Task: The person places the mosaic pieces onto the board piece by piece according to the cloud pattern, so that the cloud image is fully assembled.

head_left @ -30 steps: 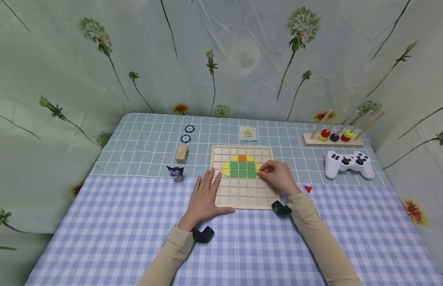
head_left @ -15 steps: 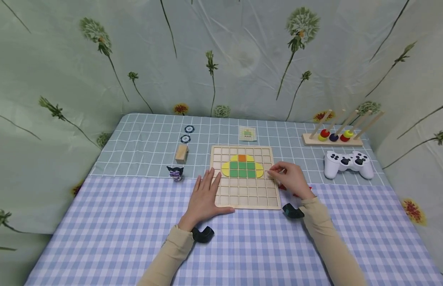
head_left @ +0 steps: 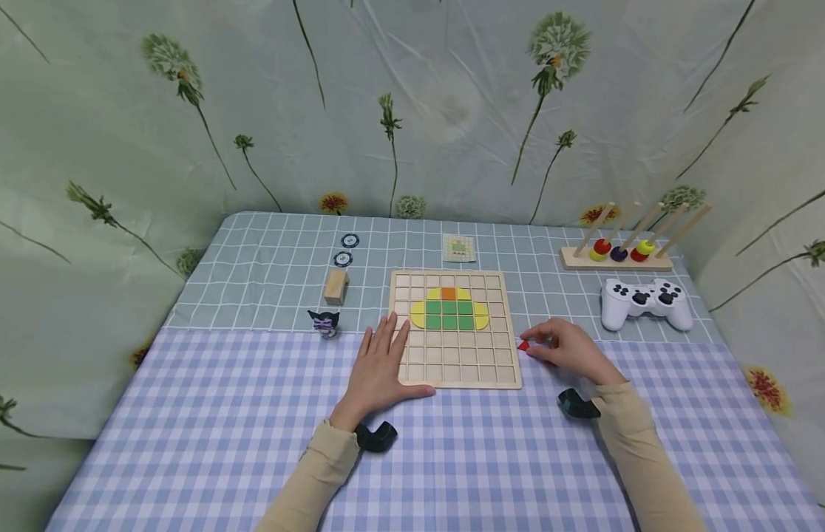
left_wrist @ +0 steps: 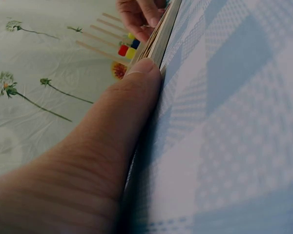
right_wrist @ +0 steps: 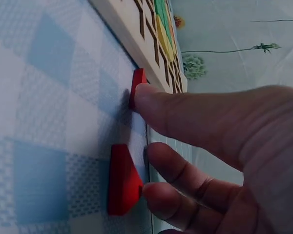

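Observation:
A square wooden grid board [head_left: 455, 358] lies on the table, with green, yellow and orange tiles [head_left: 449, 310] set in its upper middle cells. My left hand [head_left: 379, 369] rests flat at the board's left side, fingers spread, thumb along the front edge; the left wrist view shows the thumb [left_wrist: 132, 92] against the rim. Just off the board's right edge, my right hand [head_left: 572, 351] pinches a small red triangular tile [head_left: 523, 345] between thumb and index finger. Another red tile [right_wrist: 122, 183] lies on the cloth under that hand's other fingers, mostly hidden in the head view.
Left of the board are a figurine [head_left: 324, 324], a wooden block [head_left: 335, 287] and two poker chips [head_left: 343, 258]. A pattern card [head_left: 458, 248] lies behind it. At the right are a white game controller [head_left: 645, 304] and a peg stand with beads [head_left: 615, 258].
My right hand has moved from the board's yellow right-hand tile, now uncovered, rightward and nearer to me, onto a red tile beside the board. My left hand has stayed in place.

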### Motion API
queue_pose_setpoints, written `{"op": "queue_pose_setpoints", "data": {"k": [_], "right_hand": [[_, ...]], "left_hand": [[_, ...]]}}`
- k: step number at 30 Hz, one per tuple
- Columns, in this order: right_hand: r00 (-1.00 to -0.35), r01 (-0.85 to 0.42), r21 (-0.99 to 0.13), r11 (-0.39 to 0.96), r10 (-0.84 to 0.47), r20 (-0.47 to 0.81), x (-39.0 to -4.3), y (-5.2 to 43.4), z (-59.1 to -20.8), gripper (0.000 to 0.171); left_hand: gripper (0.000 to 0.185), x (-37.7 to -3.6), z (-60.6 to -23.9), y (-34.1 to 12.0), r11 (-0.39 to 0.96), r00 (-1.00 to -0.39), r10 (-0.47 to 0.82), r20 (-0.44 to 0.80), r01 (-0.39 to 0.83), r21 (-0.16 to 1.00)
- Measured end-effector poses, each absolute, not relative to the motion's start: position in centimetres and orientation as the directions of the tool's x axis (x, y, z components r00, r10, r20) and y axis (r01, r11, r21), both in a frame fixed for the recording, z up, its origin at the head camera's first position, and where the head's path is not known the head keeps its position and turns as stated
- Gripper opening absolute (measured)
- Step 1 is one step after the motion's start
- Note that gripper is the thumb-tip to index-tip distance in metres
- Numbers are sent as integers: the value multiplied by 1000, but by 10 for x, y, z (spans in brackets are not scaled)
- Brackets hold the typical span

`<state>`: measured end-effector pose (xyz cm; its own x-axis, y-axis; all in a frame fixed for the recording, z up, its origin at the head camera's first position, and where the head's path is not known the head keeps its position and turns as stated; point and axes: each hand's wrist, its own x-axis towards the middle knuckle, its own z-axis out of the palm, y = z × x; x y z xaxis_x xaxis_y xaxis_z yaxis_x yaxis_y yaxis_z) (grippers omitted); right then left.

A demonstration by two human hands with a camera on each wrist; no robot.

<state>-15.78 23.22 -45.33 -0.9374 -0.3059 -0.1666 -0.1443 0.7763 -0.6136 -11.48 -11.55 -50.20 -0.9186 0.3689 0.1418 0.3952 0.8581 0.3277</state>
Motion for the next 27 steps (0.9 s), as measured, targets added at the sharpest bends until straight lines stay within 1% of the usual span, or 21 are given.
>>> {"op": "queue_pose_setpoints", "data": {"k": [2, 8, 12, 15, 19, 22, 27], "right_hand": [[-931, -171, -604, 778, -329, -160, -158, 234, -453, 21], [-926, -209, -585, 784, -351, -139, -158, 233, -452, 12], [-936, -174, -590, 788, -318, -149, -158, 230, -455, 14], [-947, -131, -619, 775, -283, -154, -155, 227, -457, 14], [-955, -121, -650, 750, -267, -130, -152, 222, -460, 13], [-962, -131, -655, 744, -254, -96, -150, 219, -460, 13], [-983, -127, -667, 735, -185, -16, -150, 208, -456, 18]], "left_hand": [[119, -115, -501, -115, 856, -919, 368, 142, 395, 332], [119, -114, -501, -115, 859, -921, 365, 134, 389, 333], [119, -114, -501, -115, 860, -922, 367, 127, 388, 332], [119, -114, -501, -115, 859, -922, 366, 126, 387, 337], [119, -114, -501, -115, 859, -922, 365, 129, 387, 336], [119, -114, -501, -115, 859, -921, 367, 130, 389, 333], [119, -114, -502, -115, 858, -920, 368, 134, 391, 334]]}}
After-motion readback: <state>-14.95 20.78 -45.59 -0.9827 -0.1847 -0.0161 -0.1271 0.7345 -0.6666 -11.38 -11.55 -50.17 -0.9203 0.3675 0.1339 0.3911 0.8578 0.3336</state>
